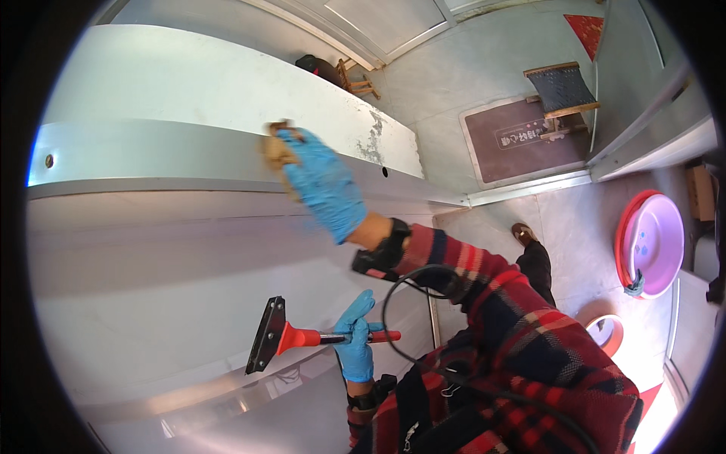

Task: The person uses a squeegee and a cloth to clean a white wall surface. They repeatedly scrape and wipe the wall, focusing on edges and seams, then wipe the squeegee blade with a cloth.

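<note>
My right hand (326, 184), in a blue disposable glove, is closed around a tan cloth or sponge (276, 153), slightly blurred. It presses this against a silver metal frame rail (153, 150) beside a white ledge (193, 74). Lower down, my left hand (357, 343), also gloved in blue, grips a scraper (300, 337) by its red and chrome handle. The scraper's wide black head (265, 335) points left, over a pale smooth panel (170, 318). A hole shows near each end of the rail. Part of the cloth is hidden under my fingers.
Peeling paint marks the ledge's right end. A folding stool (561, 91) stands on a brown doormat (522, 142). To the right are a pink-purple basin (655, 247) with a red one behind it, and a smaller bucket (612, 335). A black cable (391, 335) loops by my sleeve.
</note>
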`<control>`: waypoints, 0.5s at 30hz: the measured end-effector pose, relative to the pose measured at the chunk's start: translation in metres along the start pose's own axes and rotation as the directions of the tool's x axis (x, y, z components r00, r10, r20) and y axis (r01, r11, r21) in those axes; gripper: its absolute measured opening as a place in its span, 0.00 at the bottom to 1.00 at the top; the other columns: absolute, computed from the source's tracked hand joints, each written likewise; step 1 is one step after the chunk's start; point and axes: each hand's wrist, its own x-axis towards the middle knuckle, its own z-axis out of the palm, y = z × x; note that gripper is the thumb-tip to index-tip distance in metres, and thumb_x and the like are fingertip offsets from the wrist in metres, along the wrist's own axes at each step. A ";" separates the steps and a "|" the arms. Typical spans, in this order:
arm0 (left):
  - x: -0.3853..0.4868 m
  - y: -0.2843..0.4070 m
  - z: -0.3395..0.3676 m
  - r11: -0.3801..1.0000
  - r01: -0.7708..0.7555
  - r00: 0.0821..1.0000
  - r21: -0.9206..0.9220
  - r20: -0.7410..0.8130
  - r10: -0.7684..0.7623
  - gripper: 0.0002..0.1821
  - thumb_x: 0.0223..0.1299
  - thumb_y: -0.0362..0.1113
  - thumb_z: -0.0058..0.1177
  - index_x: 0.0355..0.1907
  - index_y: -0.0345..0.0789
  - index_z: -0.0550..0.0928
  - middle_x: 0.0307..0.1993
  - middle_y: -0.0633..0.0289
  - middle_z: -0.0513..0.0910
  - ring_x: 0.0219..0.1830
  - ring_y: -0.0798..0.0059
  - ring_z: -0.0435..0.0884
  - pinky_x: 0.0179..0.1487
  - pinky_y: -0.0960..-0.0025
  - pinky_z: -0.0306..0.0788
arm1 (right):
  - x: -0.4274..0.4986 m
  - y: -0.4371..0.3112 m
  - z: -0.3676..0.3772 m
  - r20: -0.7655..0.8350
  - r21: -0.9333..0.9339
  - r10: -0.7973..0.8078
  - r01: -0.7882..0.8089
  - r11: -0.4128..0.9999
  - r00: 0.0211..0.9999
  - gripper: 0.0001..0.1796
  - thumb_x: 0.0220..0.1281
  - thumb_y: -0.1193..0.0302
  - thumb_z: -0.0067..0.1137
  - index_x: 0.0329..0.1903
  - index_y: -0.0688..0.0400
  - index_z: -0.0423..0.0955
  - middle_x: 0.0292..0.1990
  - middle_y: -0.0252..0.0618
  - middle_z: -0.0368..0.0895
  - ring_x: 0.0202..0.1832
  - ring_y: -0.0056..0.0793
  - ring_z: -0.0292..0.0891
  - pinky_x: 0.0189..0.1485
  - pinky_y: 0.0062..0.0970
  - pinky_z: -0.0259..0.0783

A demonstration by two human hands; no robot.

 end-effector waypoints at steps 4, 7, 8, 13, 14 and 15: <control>0.000 -0.004 0.000 0.999 0.014 0.999 -0.048 -0.030 -0.015 0.15 0.67 0.32 0.48 0.52 0.30 0.80 0.54 0.52 0.80 0.47 0.72 0.82 0.38 0.72 0.82 | -0.053 0.084 -0.048 0.070 -0.068 0.398 -0.394 0.917 0.915 0.24 0.71 0.62 0.44 0.64 0.60 0.66 0.58 0.54 0.71 0.57 0.48 0.72 0.61 0.36 0.69; 0.002 -0.006 0.004 0.997 0.024 1.000 -0.077 -0.012 -0.025 0.14 0.67 0.32 0.49 0.51 0.28 0.80 0.49 0.51 0.83 0.41 0.74 0.83 0.35 0.75 0.81 | -0.070 0.112 -0.058 -0.034 -0.314 0.420 -0.408 0.857 0.907 0.23 0.71 0.65 0.43 0.64 0.60 0.66 0.56 0.53 0.73 0.56 0.46 0.73 0.60 0.34 0.70; 0.003 -0.006 0.006 0.996 0.021 1.000 -0.084 0.003 -0.021 0.14 0.67 0.33 0.49 0.51 0.28 0.80 0.47 0.51 0.83 0.38 0.75 0.83 0.33 0.76 0.81 | -0.069 0.110 -0.058 -0.029 -0.349 0.552 -0.525 0.776 0.834 0.23 0.70 0.65 0.43 0.64 0.60 0.66 0.56 0.53 0.73 0.56 0.46 0.73 0.60 0.34 0.69; 0.003 0.003 0.015 0.989 0.127 0.991 -0.077 -0.034 -0.130 0.20 0.68 0.42 0.53 0.53 0.27 0.78 0.33 0.58 0.84 0.23 0.82 0.77 0.27 0.80 0.72 | -0.032 0.046 -0.025 0.050 -0.034 0.147 -0.145 0.989 0.988 0.24 0.70 0.64 0.45 0.65 0.57 0.67 0.59 0.51 0.71 0.57 0.50 0.72 0.62 0.34 0.67; 0.004 0.006 0.017 0.991 0.124 0.991 -0.048 -0.048 -0.126 0.22 0.68 0.44 0.53 0.54 0.27 0.77 0.29 0.60 0.84 0.22 0.83 0.75 0.26 0.80 0.70 | -0.022 0.035 -0.018 0.037 -0.031 0.033 -0.031 0.999 0.999 0.24 0.70 0.64 0.45 0.65 0.57 0.67 0.59 0.51 0.71 0.57 0.50 0.73 0.61 0.34 0.68; 0.003 0.008 0.019 0.993 0.083 0.996 -0.080 -0.037 -0.086 0.24 0.68 0.46 0.53 0.54 0.27 0.77 0.28 0.60 0.83 0.21 0.83 0.75 0.26 0.81 0.69 | -0.014 0.028 -0.017 0.047 -0.038 -0.100 0.102 0.994 0.994 0.24 0.70 0.64 0.46 0.65 0.57 0.67 0.58 0.51 0.71 0.56 0.50 0.73 0.60 0.35 0.69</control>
